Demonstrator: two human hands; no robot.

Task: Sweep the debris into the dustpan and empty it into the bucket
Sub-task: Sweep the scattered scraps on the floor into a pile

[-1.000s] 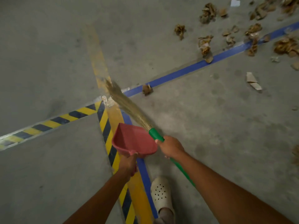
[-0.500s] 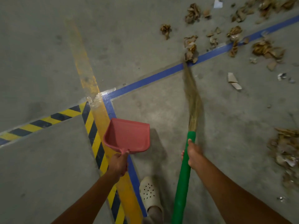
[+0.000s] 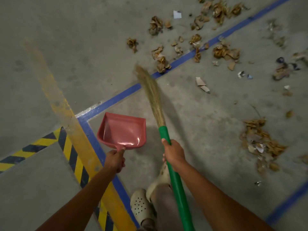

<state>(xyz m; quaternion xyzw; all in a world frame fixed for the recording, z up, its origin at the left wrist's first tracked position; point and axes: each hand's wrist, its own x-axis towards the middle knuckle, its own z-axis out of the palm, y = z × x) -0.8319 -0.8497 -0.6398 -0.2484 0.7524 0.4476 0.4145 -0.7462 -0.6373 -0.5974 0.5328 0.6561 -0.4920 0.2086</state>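
At the far left, a strip of yellow-and-black hazard tape (image 3: 41,144) runs across the grey concrete floor (image 3: 83,39); it meets a worn yellow line (image 3: 55,97) that crosses it at an angle; a blue line (image 3: 116,99) turns a corner just beside that yellow one and runs off toward the upper right. The left hand (image 3: 115,160) is curled round the short handle of a red dustpan (image 3: 123,130); the pan sits low over the floor inside the blue corner, its open mouth facing away from the person, its inside showing bare glossy plastic; whether its edge touches the floor I cannot tell. Below, between the two forearms, a pair of pale perforated clogs (image 3: 140,205) stands beside the blue line. To the right of the pan, apart from it, is the broom (image 3: 176,180); the right hand (image 3: 174,155) is clamped round its green handle near the top end; the straw bristles (image 3: 151,90) reach forward across the blue line, blurred at their tip. The debris (image 3: 160,61) lies beyond the bristles, near their tip; crumpled brown leaves and paper are scattered along and above the blue line toward the upper right, with a white scrap (image 3: 177,14) among them; a torn cardboard piece (image 3: 201,83) lies alone on the floor; a second heap (image 3: 260,140) of brown and pale litter sits at the right, well apart from the dustpan.
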